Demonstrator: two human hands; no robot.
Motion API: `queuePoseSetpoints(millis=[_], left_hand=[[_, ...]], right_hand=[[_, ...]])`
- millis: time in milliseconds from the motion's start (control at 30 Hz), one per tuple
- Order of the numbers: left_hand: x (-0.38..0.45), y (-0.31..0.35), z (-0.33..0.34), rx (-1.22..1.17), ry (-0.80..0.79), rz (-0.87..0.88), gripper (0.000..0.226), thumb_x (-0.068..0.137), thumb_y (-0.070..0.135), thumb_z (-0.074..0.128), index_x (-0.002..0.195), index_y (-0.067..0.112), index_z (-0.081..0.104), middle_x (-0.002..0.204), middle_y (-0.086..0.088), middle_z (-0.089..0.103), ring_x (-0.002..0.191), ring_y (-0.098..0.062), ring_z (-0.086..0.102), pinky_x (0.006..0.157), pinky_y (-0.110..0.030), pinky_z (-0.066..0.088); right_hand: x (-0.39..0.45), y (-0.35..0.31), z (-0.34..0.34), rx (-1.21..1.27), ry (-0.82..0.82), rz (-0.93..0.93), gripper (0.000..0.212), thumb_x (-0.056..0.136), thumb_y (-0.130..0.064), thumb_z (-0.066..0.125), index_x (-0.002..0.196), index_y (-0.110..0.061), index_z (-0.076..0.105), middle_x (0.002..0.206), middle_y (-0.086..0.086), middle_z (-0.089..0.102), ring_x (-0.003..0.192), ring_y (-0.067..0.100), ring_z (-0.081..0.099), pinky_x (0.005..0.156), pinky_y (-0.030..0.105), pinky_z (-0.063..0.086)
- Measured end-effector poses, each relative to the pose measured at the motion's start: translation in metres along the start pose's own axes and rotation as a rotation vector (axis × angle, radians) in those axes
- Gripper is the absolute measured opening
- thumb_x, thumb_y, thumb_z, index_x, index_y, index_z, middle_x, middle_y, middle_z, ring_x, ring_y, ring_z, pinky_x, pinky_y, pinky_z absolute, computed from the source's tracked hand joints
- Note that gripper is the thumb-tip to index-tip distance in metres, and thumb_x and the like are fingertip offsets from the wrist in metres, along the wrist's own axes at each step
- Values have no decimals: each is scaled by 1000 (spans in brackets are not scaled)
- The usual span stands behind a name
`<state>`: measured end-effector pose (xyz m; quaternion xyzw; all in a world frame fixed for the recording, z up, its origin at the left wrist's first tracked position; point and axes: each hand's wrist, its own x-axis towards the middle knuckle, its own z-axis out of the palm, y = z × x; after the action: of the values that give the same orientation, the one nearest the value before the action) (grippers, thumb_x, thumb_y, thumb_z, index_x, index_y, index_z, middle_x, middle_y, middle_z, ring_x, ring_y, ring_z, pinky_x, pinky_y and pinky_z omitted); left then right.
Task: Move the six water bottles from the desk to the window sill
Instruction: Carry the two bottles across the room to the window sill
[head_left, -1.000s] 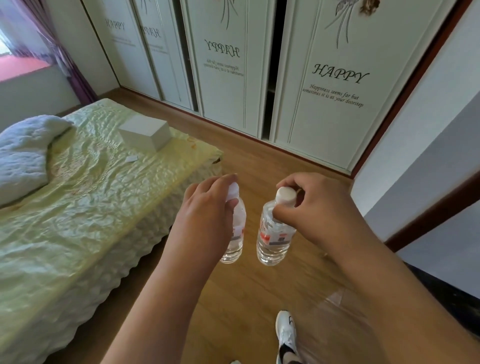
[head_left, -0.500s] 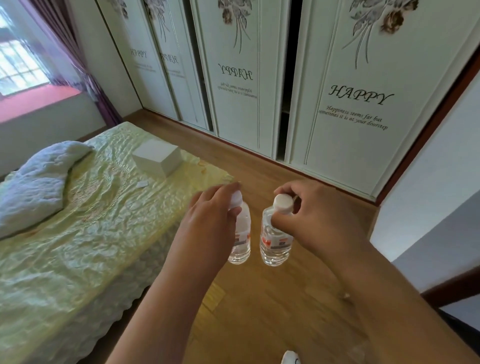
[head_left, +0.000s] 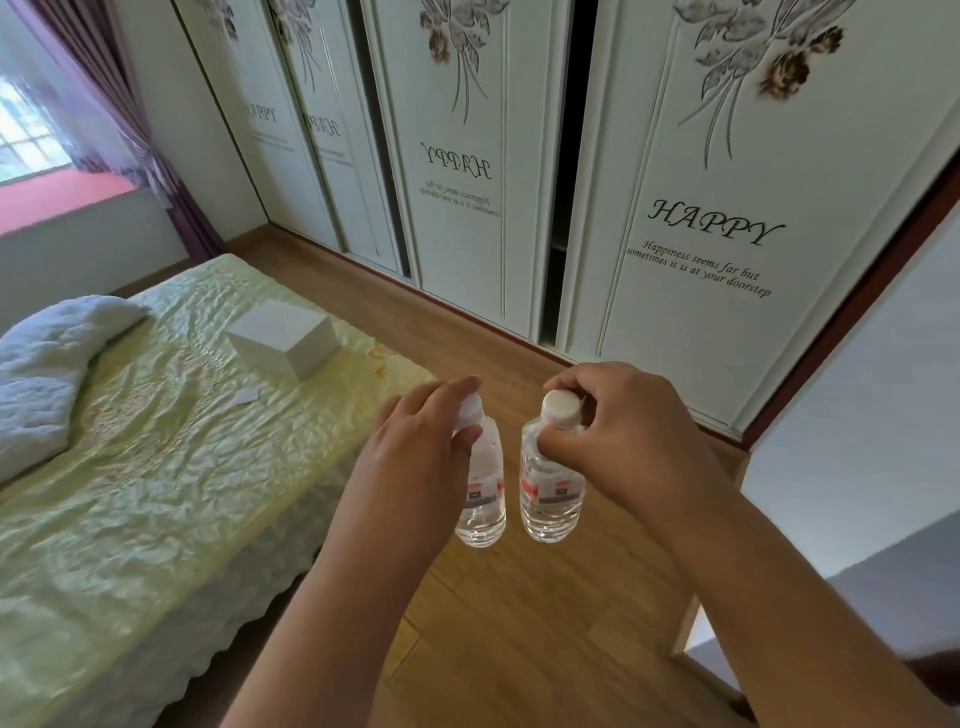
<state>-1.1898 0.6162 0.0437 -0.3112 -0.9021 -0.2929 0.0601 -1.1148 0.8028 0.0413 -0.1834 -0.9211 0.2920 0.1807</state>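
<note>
While you stand over the wooden floor (head_left: 519, 649) beside the bed (head_left: 156, 493), your left hand (head_left: 415, 452) pinches one water bottle (head_left: 483, 493) by its neck. Your right hand (head_left: 623, 431) likewise grips a second bottle (head_left: 550, 499) below its cap; both hang upright, close together, not touching.

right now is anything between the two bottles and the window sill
Yes. The bed fills the space between the bottles, one hanging from the left hand and one from the right hand, and the sill at far left. Bare floor runs alongside the wardrobe.
</note>
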Motion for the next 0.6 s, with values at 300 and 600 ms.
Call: queuePoseSetpoints(millis=[300, 600], left_hand=[[100, -41, 25, -15, -46, 55, 45, 96, 26, 59, 139, 36, 48, 137, 14, 53, 129, -8, 38, 95, -18, 26], [221, -96, 27, -48, -51, 159, 46, 95, 22, 61, 137, 37, 48, 135, 13, 55, 127, -14, 42, 97, -22, 30]], right_hand=[[88, 12, 27, -58, 32, 77, 31, 67, -42, 77, 97, -40, 67, 84, -24, 61, 73, -3, 57, 59, 15, 40], [188, -7, 58, -108, 147, 133, 40, 71, -43, 76, 110, -38, 68, 92, -24, 63, 77, -3, 57, 64, 19, 42]])
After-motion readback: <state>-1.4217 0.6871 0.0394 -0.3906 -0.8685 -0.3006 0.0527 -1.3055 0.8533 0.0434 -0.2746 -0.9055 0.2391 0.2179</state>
